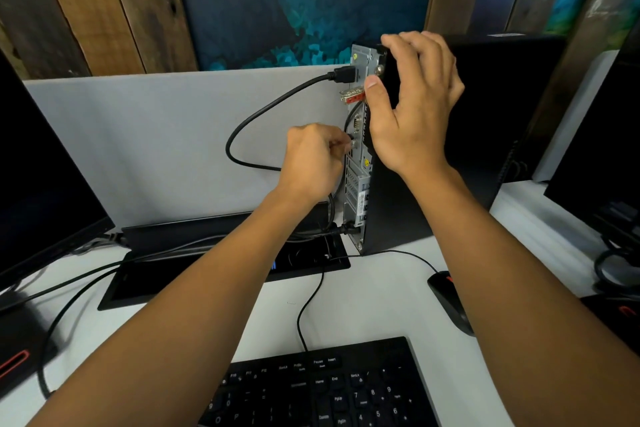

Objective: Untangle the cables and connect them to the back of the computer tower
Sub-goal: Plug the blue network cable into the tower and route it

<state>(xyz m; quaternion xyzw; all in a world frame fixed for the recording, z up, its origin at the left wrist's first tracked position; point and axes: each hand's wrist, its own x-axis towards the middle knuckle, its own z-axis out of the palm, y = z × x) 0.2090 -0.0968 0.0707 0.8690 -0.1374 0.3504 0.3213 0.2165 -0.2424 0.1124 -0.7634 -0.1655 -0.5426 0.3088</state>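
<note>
White desk under me, grey divider behind; the computer tower (433, 149) stands on it with its rear panel (356, 149) facing left. My right hand (412, 104) wraps its top rear corner, bracing it against my push. My left hand (311, 163) pinches a small plug (350, 142) at mid-panel. Above it, a thick black cable (277, 104) is already seated.

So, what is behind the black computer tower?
Behind the black computer tower stands a grey partition panel, with a blue-green painting and wooden planks above. The right hand grips the tower; the tower hides whatever is directly behind it.
</note>
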